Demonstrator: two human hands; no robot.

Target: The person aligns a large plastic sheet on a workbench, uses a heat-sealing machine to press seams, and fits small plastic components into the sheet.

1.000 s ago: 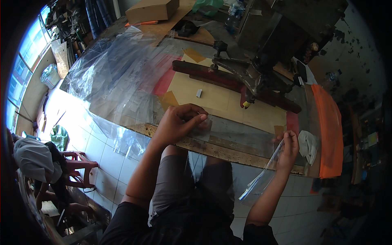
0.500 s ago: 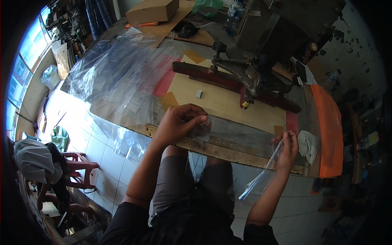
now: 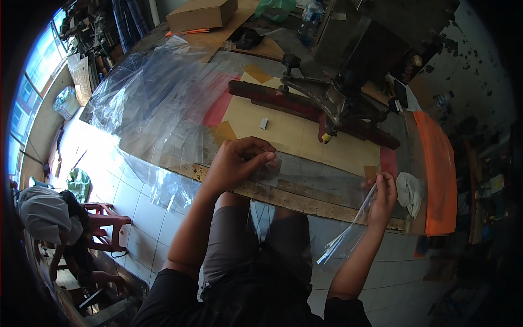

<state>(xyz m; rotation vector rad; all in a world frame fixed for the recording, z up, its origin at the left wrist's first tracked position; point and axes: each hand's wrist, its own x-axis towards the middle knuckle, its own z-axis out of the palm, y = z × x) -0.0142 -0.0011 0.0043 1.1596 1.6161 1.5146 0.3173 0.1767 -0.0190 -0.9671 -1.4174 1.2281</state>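
My left hand (image 3: 233, 163) is closed in a pinch at the table's near edge, thumb against forefinger, on a thin clear plastic sheet (image 3: 269, 175). Farther right, my right hand (image 3: 383, 192) grips clear plastic (image 3: 344, 240) whose folded, shiny edges hang below the table edge. Whether both hands hold one sheet, I cannot tell. Beyond them lies a pale yellow board (image 3: 305, 133) with tape at its corners and a small grey-white piece (image 3: 264, 124) on it. Over the board reaches a dark red bar (image 3: 272, 98) on a metal press arm (image 3: 316, 90).
Loose clear plastic sheets (image 3: 147, 98) pile up at the table's left. Orange sheets (image 3: 439, 180) and a crumpled white cloth (image 3: 408, 193) lie at the right. A cardboard box (image 3: 201, 15) and water bottle (image 3: 311, 20) stand behind. Another person (image 3: 49, 218) sits at the lower left.
The plastic hanging from my right hand has swung slightly. Both hands keep their grip and place; the whole view has shifted a little.
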